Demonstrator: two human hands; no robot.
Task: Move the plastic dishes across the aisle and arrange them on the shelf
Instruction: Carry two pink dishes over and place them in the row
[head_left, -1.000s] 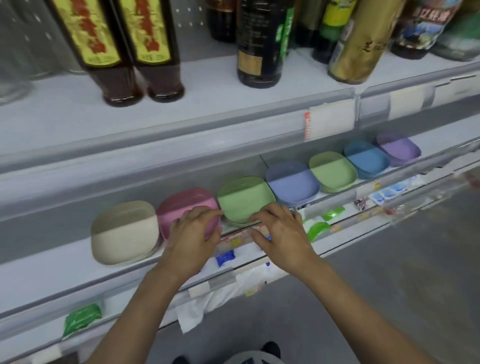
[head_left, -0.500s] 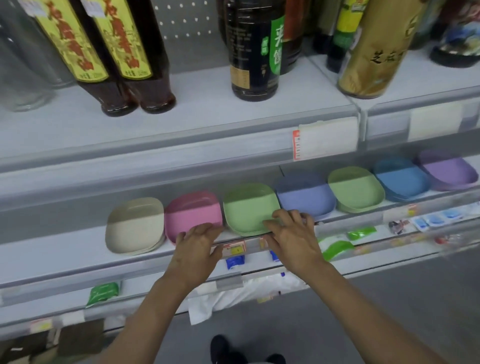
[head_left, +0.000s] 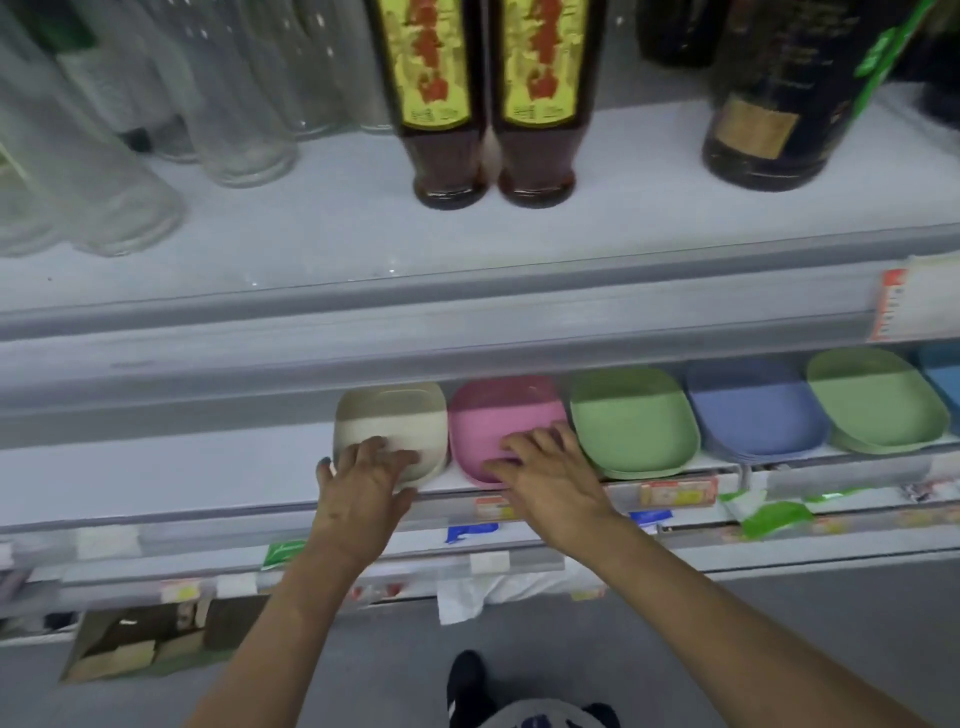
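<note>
At the front edge of the lower grey shelf, the left hand lies with its fingers spread and fairly straight over the near rim of a beige rounded-rectangular plastic dish, touching it from above without curling round it. Just beside it, the right hand rests its straight fingers on the near part of a pink rounded-rectangular plastic dish, pressing rather than pinching. The beige and pink dishes sit side by side, nearly touching, close to the shelf's front lip. Further toward the right end of the same shelf runs the rest of the row: a green plastic dish that seems to top a small stack, a blue plastic dish, a second green plastic dish, and a sliver of another blue dish cut by the frame edge. The left part of this shelf is bare grey surface. Price tags line its front rail. On the upper shelf stand two dark brown bottles with yellow labels, clear glass bottles toward the left end, and a large dark bottle toward the right. Below, a black shoe shows on the grey floor.
</note>
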